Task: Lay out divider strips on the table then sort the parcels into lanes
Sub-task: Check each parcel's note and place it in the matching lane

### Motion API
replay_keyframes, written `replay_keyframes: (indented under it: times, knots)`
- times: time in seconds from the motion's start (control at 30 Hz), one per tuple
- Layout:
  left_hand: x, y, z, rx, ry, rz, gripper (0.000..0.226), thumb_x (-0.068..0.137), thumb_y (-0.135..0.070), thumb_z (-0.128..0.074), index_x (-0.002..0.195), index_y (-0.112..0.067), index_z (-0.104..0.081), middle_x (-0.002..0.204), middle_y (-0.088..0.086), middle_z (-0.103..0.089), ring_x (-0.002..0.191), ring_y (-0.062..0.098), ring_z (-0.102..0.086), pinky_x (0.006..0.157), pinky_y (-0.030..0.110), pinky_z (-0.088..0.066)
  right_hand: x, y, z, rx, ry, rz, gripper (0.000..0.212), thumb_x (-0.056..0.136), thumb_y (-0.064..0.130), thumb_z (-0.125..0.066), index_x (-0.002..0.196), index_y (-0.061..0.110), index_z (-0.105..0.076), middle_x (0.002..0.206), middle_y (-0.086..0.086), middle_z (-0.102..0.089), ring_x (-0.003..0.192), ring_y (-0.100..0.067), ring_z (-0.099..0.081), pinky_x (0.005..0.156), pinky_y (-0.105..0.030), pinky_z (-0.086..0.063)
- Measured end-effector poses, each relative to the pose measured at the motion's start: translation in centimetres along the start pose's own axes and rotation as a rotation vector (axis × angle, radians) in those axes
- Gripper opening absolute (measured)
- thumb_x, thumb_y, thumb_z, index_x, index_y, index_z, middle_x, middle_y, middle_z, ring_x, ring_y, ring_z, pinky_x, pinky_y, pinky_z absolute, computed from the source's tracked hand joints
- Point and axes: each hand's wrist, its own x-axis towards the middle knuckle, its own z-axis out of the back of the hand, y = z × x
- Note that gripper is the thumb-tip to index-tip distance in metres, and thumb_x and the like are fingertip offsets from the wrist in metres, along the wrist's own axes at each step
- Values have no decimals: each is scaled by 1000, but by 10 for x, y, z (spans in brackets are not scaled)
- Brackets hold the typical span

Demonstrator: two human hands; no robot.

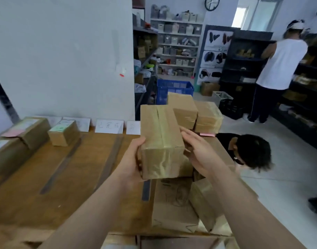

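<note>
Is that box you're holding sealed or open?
Sealed. The held box has shiny tape running along its top seam and over the near end. The left hand grips it; the right hand rests against its side.

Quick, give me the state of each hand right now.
Left hand: holds the taped parcel, thumb curled over its near left edge.
Right hand: open, fingers fairly straight against the parcel's right side.

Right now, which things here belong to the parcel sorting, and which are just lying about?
Job: taped parcel, gripped by the left hand, right hand touching; divider strips; label cards; sorted parcels; unsorted parcel pile.
Lying about: blue crate; wall clock; storage shelves.
</note>
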Motion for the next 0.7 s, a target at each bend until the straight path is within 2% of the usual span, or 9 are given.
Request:
replay_keyframes:
  times: [0.1,0.17,0.27,0.4,0.47,0.53,0.63,0.67,0.7]
  knots:
    - [-14,-1,28,-247,68,-26,66,66,-61,-68,121,-24,-69,122,16,-68,111,41,-64,93,61,-46,2,-9,-31,-44,87,-78,31,87,41,-66,118,39,-63,110,14,-70,98,-6,-68,79,-28,-54]
    - [-19,-5,43,-375,47,-49,64,71,-58,-59,124,-23,-67,123,18,-67,112,44,-62,90,62,-46,3,-14,-49,-25,151,-137,35,83,44,-71,115,34,-63,105,11,-72,94,-9,-70,77,-32,-57]
    - [-30,-16,73,-502,13,-103,63,73,-52,-55,123,-17,-67,123,21,-66,116,47,-58,91,68,-41,9,-19,-82,15,228,-211,47,83,41,-71,119,13,-62,109,-6,-73,101,-23,-69,84,-39,-57]
    - [-44,-35,125,-517,-104,-160,53,86,-39,-52,132,-12,-56,122,24,-66,108,48,-63,88,72,-44,20,-25,-132,19,256,-206,34,92,32,-64,121,16,-61,109,-4,-73,101,-23,-70,81,-46,-58]
    - [-53,-47,150,-485,-208,-200,44,94,-33,-50,133,-13,-56,119,20,-68,103,43,-67,86,68,-48,26,-30,-158,11,253,-204,31,94,30,-60,124,18,-61,112,-3,-72,101,-22,-69,83,-49,-57]
    - [-63,-60,175,-395,-322,-291,33,100,-27,-48,130,-25,-59,117,10,-71,100,34,-71,79,59,-55,32,-35,-186,0,249,-211,30,96,28,-58,124,20,-61,112,-1,-72,100,-21,-70,86,-52,-56]
    - [-81,-83,207,-21,-485,-392,34,103,-26,-42,132,-39,-54,121,-6,-63,105,22,-67,64,38,-59,38,-43,-229,-20,239,-230,27,96,26,-57,121,19,-63,107,-1,-74,96,-22,-71,81,-49,-58]
    - [-86,-90,218,133,-528,-406,35,104,-29,-41,135,-39,-53,124,-8,-61,107,19,-64,65,34,-59,40,-47,-243,-23,235,-241,26,96,26,-57,120,18,-63,105,-2,-74,95,-22,-71,80,-49,-58]
    - [-91,-97,231,274,-566,-411,36,104,-33,-40,137,-39,-51,128,-9,-58,111,17,-61,74,34,-59,43,-50,-257,-30,232,-252,25,96,26,-57,119,17,-63,103,-3,-74,93,-23,-72,80,-50,-58]
